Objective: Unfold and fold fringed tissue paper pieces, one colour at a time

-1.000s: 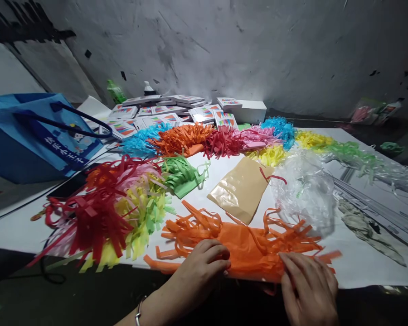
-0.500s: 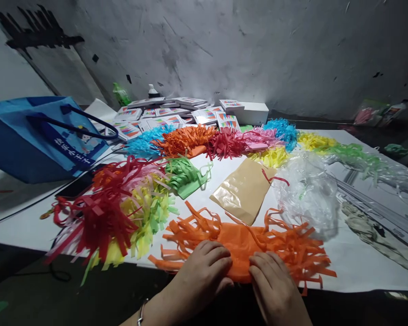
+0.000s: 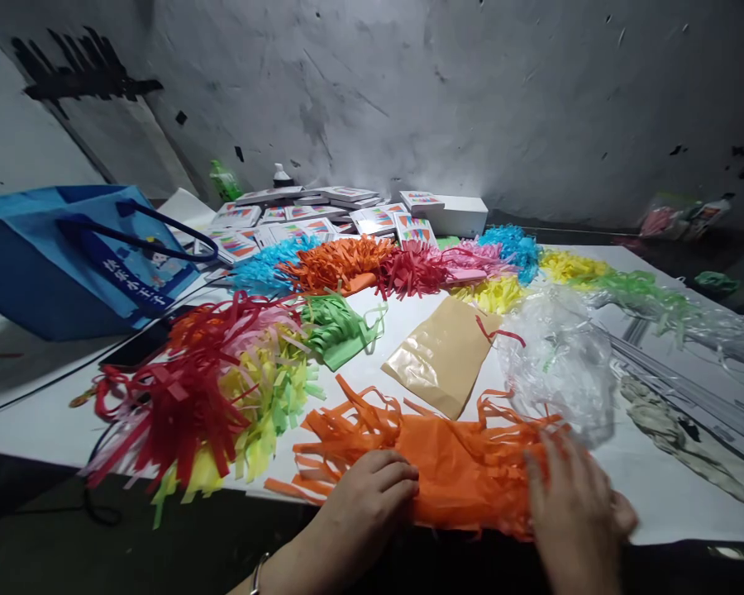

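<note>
Orange fringed tissue-paper sheet (image 3: 452,463) lies flat at the near edge of the white paper-covered tabletop (image 3: 657,487), at about six o'clock in the view, its cut strips fanning out to both sides. The left hand (image 3: 363,504) rests palm-down on the sheet's left part, fingers loosely curled and pressing rather than pinching it. The right hand (image 3: 574,512) lies over the sheet's right end, fingers spread and flat; it is blurred, so whether it grips any strips I cannot tell. By my reading, the step in hand is flattening and gathering this sheet along its length, and a next move would call for even pressure from both hands so that the thin strips neither tear nor tangle. At nine o'clock from the sheet sits a heap of red, pink, yellow and green fringed paper (image 3: 204,388), near it but apart. At twelve o'clock lies a tan flat paper bag (image 3: 440,355), its corner just beside the orange strips, and at one o'clock a crumpled clear plastic wrapper (image 3: 558,355). Farther back, a row of fringed bundles in blue, orange, red, pink and yellow (image 3: 403,268) runs across, with small printed cards (image 3: 322,215) behind it, and a blue tote bag (image 3: 68,256) stands at ten o'clock.
</note>
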`<state>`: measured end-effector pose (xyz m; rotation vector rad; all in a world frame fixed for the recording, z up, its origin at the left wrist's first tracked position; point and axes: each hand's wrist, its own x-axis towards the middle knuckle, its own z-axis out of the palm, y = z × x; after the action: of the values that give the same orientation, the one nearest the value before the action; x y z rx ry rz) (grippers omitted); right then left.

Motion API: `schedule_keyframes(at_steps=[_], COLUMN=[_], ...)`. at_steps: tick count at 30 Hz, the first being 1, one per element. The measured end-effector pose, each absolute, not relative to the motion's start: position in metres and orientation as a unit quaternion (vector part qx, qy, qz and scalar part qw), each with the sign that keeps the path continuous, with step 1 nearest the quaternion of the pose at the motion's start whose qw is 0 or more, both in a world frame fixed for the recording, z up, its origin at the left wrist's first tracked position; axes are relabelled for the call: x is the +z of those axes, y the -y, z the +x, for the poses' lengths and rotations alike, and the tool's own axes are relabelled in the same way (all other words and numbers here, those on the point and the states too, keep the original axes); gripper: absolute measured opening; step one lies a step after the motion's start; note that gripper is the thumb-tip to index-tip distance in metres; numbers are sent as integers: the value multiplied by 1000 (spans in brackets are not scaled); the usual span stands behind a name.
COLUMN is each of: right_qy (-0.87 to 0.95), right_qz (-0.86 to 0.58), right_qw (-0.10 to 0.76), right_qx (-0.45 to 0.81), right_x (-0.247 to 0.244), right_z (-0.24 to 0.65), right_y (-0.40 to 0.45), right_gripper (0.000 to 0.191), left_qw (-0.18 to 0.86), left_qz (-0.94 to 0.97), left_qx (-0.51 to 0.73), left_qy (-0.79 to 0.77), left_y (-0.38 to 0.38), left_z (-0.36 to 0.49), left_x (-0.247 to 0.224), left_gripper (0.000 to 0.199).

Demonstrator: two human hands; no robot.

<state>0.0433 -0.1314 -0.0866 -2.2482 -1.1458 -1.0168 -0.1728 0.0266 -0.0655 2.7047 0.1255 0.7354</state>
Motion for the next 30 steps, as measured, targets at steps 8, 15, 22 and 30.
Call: schedule_keyframes(at_steps=[8,15,22,30], right_qy=[710,654,557,660], right_qz=[-602,-672,-753,-635], right_qw=[283,279,218,268], right_qx=[-233,-207,-274,-298], right_x=[-69,-77,-92,-75], right_z=[9,3,26,25], right_y=[129,109,111,125], right_gripper=[28,43,54,35], left_qw=[162,173,166,176], left_qz=[952,949,946,946], left_qx=[255,260,277,269], left_qy=[-45,-52,-41,-49], left_y=[-28,-28,-28,-29], left_z=[-171,-176,-174,-173], left_x=[-60,-63,-62,-65], left_gripper=[24,24,26,25])
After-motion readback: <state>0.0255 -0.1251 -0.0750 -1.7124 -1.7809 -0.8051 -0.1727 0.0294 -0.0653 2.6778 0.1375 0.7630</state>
